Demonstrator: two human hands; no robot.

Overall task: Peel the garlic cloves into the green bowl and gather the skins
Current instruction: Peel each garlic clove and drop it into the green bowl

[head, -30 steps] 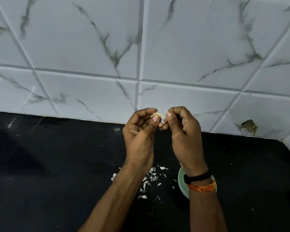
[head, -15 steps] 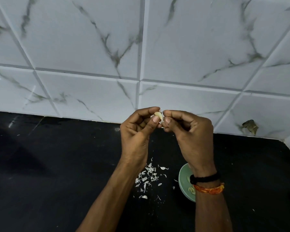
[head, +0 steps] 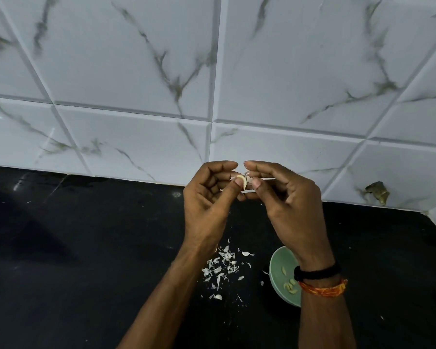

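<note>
A pale garlic clove (head: 243,181) with loose skin is pinched between the fingertips of both hands, held up above the counter. My left hand (head: 208,205) grips it with thumb and forefinger; my right hand (head: 291,205) pinches its skin from the right. Below, a green bowl (head: 278,267) holds several peeled cloves (head: 290,284) and is partly covered by my right wrist. A scatter of white garlic skins (head: 223,267) lies on the black counter to the bowl's left.
The black counter (head: 73,248) runs back to a white marble-look tiled wall (head: 161,84). A chipped, dark spot (head: 376,192) marks the wall at the right, near the corner.
My right hand has turned outward and its wrist has shifted right, uncovering more of the green bowl. Both hands stay pinched on the clove.
</note>
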